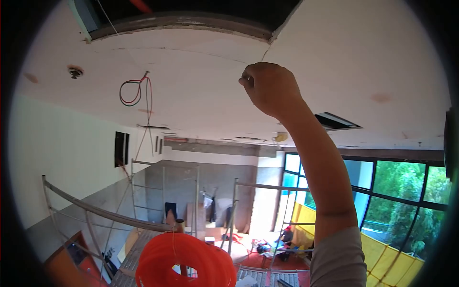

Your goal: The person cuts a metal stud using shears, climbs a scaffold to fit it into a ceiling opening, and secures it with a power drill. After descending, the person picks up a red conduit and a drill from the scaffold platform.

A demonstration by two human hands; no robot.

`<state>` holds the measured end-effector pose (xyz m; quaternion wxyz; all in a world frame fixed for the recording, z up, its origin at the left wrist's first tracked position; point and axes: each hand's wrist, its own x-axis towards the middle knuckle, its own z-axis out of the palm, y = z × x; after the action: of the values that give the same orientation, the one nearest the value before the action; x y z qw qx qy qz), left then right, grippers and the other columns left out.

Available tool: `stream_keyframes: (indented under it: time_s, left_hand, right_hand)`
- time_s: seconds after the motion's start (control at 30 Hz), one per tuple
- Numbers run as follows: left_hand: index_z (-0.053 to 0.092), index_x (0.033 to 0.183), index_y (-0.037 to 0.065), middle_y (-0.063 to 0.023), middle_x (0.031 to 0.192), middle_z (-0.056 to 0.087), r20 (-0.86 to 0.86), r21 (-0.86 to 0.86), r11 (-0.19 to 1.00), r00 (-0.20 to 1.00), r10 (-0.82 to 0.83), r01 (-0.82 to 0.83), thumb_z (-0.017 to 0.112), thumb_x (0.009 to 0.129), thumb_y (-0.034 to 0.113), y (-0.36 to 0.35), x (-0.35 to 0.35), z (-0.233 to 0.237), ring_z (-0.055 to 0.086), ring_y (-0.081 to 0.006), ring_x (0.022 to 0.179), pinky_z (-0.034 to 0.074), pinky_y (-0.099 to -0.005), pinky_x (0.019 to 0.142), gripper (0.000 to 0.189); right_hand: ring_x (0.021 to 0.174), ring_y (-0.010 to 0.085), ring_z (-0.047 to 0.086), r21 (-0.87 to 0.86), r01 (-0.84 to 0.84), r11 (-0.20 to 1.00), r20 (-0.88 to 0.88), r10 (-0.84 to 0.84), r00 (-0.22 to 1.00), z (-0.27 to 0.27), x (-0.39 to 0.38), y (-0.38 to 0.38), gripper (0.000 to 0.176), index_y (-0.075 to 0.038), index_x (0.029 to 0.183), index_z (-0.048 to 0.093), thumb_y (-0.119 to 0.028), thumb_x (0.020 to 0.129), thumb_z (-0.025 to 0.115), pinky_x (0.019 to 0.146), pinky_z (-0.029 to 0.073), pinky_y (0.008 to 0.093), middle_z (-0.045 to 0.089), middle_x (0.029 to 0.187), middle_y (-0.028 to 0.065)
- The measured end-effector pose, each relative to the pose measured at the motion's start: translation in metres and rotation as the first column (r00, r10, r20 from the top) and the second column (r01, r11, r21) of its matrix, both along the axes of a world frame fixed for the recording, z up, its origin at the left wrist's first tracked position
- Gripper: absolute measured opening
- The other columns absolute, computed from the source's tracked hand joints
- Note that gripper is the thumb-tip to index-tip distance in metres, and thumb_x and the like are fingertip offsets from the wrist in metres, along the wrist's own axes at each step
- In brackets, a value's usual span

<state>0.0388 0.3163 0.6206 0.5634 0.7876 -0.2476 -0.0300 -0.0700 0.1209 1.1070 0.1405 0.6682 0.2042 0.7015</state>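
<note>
My right hand (271,90) is raised to the white ceiling (201,81), just below a corner of a dark rectangular opening (201,12). Its fingers are curled into a pinch, and whatever may be between them is hidden or too small to name. A thin seam or line (265,51) runs from the corner of the opening down to the fingers. Left of the hand, looped red and dark wires (130,93) hang from a small hole in the ceiling. My left hand is out of view.
A bright orange-red, ring-shaped thing (155,260) hangs by the curved metal rail (110,217) of a scaffold below. More scaffold frames (234,210) stand beyond. A sprinkler head (75,72) sticks out at left. On the floor far below, a person (287,235) is among scattered items.
</note>
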Motion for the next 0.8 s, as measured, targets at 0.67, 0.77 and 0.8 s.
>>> stream_keyframes:
  time_s: [0.67,0.77,0.8]
  left_hand:
    - [0.069,0.105,0.006,-0.0077,0.093,0.069,-0.28,0.364,0.919,0.959,-0.048,0.153,0.073,0.083,0.018,0.004,0.008,-0.188,0.067,-0.0178,0.084,0.054,-0.0339,0.075,0.025]
    - [0.069,0.104,0.006,-0.0078,0.093,0.069,-0.4,0.475,0.855,0.917,-0.001,0.208,0.074,0.082,0.018,0.032,-0.014,-0.256,0.067,-0.0179,0.083,0.055,-0.034,0.075,0.025]
    - [0.069,0.104,0.006,-0.0078,0.093,0.069,-0.432,0.508,0.83,0.902,0.014,0.23,0.074,0.082,0.018,0.041,-0.02,-0.276,0.067,-0.0179,0.083,0.055,-0.034,0.074,0.025]
  right_hand:
    - [0.084,0.0235,0.074,0.098,0.476,0.874,0.321,-0.481,0.816,0.037,-0.035,-0.041,0.035,-0.008,0.116,0.068,-0.035,0.094,0.069,0.07,0.062,0.0365,0.072,0.106,0.012]
    - [0.084,0.0229,0.073,0.03,0.444,0.895,0.223,-0.439,0.87,-0.003,-0.003,-0.058,0.035,-0.008,0.116,0.068,-0.035,0.094,0.068,0.07,0.061,0.0361,0.072,0.105,0.0117]
    - [0.084,0.0227,0.073,0.019,0.437,0.899,0.185,-0.433,0.882,-0.014,0.009,-0.065,0.034,-0.008,0.116,0.068,-0.035,0.094,0.068,0.07,0.061,0.036,0.072,0.105,0.0117]
